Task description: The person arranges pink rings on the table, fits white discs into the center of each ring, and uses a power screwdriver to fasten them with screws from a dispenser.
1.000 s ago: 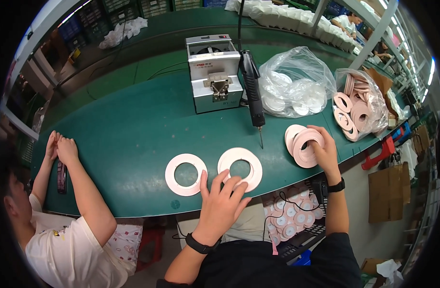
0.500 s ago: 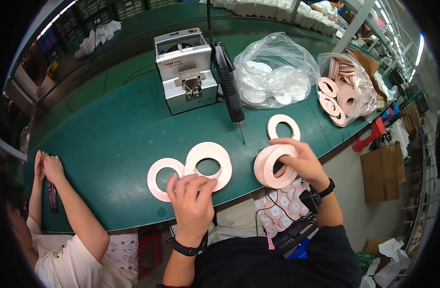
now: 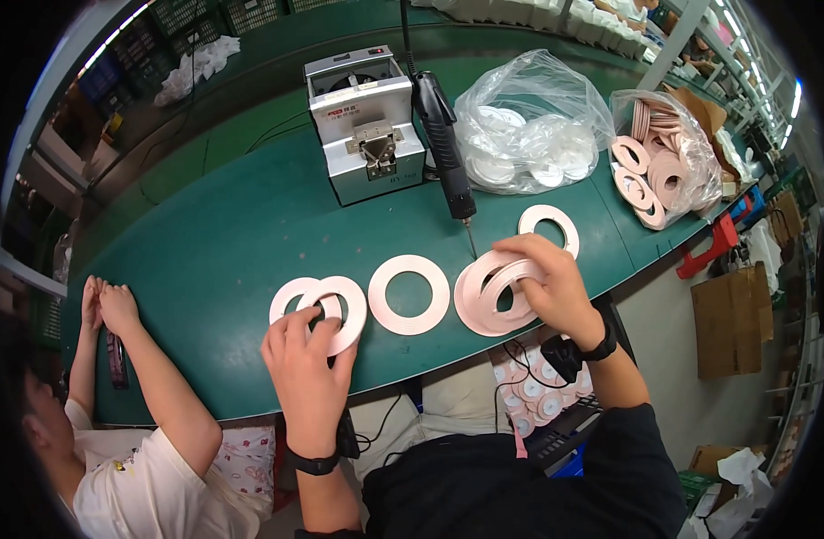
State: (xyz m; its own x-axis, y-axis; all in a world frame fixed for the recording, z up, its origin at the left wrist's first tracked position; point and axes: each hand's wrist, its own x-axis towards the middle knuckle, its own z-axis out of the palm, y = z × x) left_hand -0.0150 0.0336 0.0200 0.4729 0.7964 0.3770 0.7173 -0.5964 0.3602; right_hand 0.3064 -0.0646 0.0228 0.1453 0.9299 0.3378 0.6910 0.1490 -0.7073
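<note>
- Pink rings are lying along the near edge of the green tabletop, with one silver machine standing beyond.
- Two clear bags are sitting rightward: a bag of white discs and a ring bag, too crowded for counting.
- One black screwdriver is hanging between.
- My right grip is closing around a stack, at least two rings.
- My left grip is pinching one tilted ring, overlapping another.
- Three rings are lying ungripped; held and bagged ones are remaining, so the work is looking partly done.
</note>
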